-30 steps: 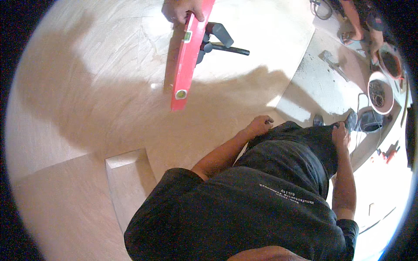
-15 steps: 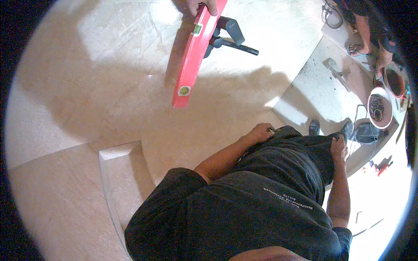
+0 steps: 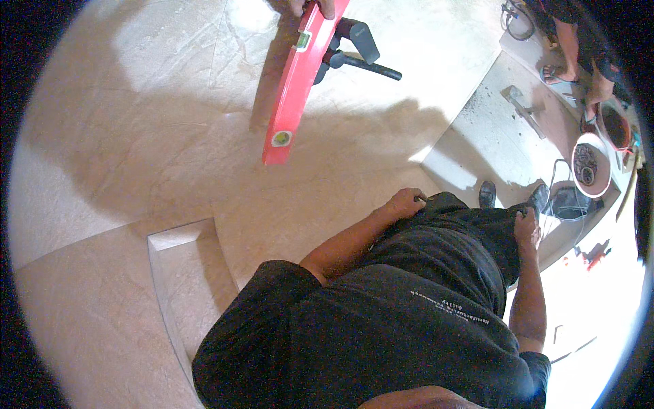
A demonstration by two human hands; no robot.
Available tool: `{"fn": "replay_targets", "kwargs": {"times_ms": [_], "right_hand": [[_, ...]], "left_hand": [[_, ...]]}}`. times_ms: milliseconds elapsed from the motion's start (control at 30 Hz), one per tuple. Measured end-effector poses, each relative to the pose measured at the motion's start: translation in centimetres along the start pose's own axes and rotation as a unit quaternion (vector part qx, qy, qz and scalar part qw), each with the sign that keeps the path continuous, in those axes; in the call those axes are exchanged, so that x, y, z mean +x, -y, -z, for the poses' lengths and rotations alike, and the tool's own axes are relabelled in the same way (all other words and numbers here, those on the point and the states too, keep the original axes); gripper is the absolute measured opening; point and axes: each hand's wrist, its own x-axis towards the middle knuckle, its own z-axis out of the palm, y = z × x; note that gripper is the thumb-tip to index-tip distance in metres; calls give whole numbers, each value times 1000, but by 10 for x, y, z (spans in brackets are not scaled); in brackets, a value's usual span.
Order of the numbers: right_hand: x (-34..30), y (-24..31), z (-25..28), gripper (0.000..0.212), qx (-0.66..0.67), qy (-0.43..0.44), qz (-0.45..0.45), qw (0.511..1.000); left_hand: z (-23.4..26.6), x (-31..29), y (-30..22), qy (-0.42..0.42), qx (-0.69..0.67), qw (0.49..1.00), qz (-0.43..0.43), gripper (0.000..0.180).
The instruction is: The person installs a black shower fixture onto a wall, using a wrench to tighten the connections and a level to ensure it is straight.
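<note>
My left hand (image 3: 407, 202) is closed beside the hip of my dark trousers (image 3: 470, 235). A small tip pokes out between its fingers, too little to name. Against the other side of the trousers my right hand (image 3: 526, 230) has its fingers curled. Whether it grips the cloth or some small thing I cannot make out. Ahead, another person's hand (image 3: 320, 7) holds a red spirit level (image 3: 289, 95), which tilts across the view. Behind the level, a black tap fitting (image 3: 357, 51) sticks out from the tiled wall (image 3: 191, 150).
A recessed niche (image 3: 187, 273) opens in the wall at left. Near my shoes (image 3: 487, 194) stand a white bucket with dark contents (image 3: 591, 165) and a dark bucket (image 3: 571, 204). A trowel (image 3: 523, 109) lies on the grey floor (image 3: 470, 129). A second person's legs (image 3: 569, 48) are at upper right.
The level, the wall and the floor things sit slightly further left and up in the view. My hands stay beside my trousers, still closed.
</note>
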Motion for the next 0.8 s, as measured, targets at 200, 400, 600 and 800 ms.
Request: {"fn": "replay_targets", "kwargs": {"times_ms": [200, 400, 600, 800], "right_hand": [[-4, 9, 4, 40, -13, 5, -18, 1000], [3, -2, -9, 43, -21, -8, 20, 1000], [2, 1, -9, 43, -32, -11, 18, 999], [1, 10, -4, 40, -25, -2, -9, 1000]], "left_hand": [[0, 1, 5, 2, -13, 1000, 13, 31], [0, 3, 7, 13, -10, 999, 32, 32], [-4, 7, 20, 12, -8, 1000, 21, 32], [-7, 10, 31, 8, 0, 1000, -3, 32]]}}
